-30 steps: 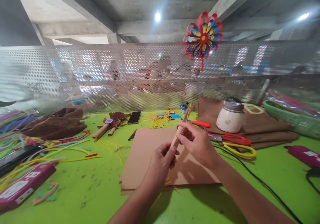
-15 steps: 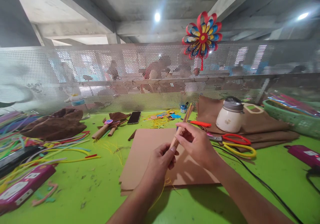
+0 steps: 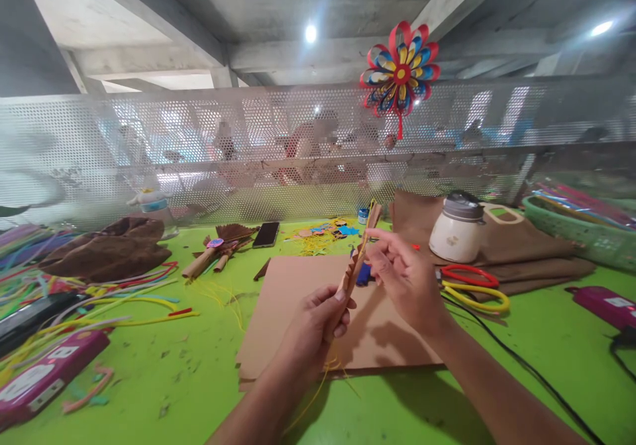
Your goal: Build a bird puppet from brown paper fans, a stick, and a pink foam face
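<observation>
One bright-green flat tabletop [image 3: 199, 398] is being shown, with one stack of flat tan paper sheets [image 3: 283, 299] being supported at its centre. Two purple plastic boxes with white labels are being seen, one at the left [image 3: 59, 369], one at the right [image 3: 606, 306]. Two bare hands are being held above the stack. One narrow strip of pleated brown paper [image 3: 352, 269] is being gripped by the closed left hand [image 3: 322, 309], its far end being tilted up and rightward. The right hand [image 3: 405, 276] is being held half-curled beside the strip; whether anything is being pinched cannot be told. Beyond, one cream rounded bottle with a grey lid [image 3: 454, 236] is being seen, then one black rectangular phone [image 3: 267, 234]. At the strip's upper end, one thin yellow thread loop [image 3: 372, 202] is being displayed.
</observation>
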A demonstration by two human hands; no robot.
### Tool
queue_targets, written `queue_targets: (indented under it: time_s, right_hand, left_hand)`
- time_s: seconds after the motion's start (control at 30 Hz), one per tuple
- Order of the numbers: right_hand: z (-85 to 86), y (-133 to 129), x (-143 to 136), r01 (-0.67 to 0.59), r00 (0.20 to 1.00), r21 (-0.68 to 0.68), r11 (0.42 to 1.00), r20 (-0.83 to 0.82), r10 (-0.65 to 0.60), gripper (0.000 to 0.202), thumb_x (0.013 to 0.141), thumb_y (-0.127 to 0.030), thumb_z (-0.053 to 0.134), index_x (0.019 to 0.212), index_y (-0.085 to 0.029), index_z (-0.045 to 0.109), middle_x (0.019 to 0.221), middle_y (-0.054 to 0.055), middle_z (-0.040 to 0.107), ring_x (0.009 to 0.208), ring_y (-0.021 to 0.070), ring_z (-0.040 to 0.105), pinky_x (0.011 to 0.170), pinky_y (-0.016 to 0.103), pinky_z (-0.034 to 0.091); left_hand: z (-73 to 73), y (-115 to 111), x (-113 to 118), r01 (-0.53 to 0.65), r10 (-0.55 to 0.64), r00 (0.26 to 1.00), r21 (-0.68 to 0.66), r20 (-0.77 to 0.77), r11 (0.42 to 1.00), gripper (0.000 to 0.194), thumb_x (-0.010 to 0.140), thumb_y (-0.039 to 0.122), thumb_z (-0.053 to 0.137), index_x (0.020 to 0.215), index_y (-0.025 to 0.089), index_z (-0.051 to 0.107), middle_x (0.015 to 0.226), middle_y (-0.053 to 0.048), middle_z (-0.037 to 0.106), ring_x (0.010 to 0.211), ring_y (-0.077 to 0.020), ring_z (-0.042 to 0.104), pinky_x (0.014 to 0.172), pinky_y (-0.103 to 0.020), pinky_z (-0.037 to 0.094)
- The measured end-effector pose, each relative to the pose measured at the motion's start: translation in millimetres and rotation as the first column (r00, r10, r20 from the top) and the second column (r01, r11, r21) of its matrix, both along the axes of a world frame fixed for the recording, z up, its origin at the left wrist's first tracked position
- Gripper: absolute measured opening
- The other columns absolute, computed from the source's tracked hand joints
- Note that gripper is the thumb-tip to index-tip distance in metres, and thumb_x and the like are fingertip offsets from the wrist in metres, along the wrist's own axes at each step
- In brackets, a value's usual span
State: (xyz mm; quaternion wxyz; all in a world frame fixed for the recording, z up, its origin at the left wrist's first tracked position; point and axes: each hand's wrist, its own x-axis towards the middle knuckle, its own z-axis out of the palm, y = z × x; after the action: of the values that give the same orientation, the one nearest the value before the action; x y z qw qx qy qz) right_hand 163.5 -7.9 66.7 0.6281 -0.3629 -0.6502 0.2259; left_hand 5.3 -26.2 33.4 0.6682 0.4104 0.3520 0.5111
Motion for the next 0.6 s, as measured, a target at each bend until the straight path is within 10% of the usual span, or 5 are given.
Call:
queue_targets:
  time_s: [0.6]
  right_hand:
    - [-3.9, 3.4, 1.6, 0.04, 0.992, -0.023, 0.999, -0.12, -0.042, 0.019, 0.086, -0.034, 0.06, 0.092, -0.017, 0.068, 0.067, 0.001, 0.063, 0.05, 0.0101, 0.052, 0.041, 0.02, 0.043]
  left_hand:
    - [0.4, 2.2, -3.5, 0.066, -0.056, 0.988, -0.065, 0.146, 0.996, 0.022, 0.066, 0.022, 0.077, 0.076, 0.01, 0.063, 0.072, -0.007, 0.064, 0.052, -0.0056, 0.048, 0.041, -0.016, 0.028]
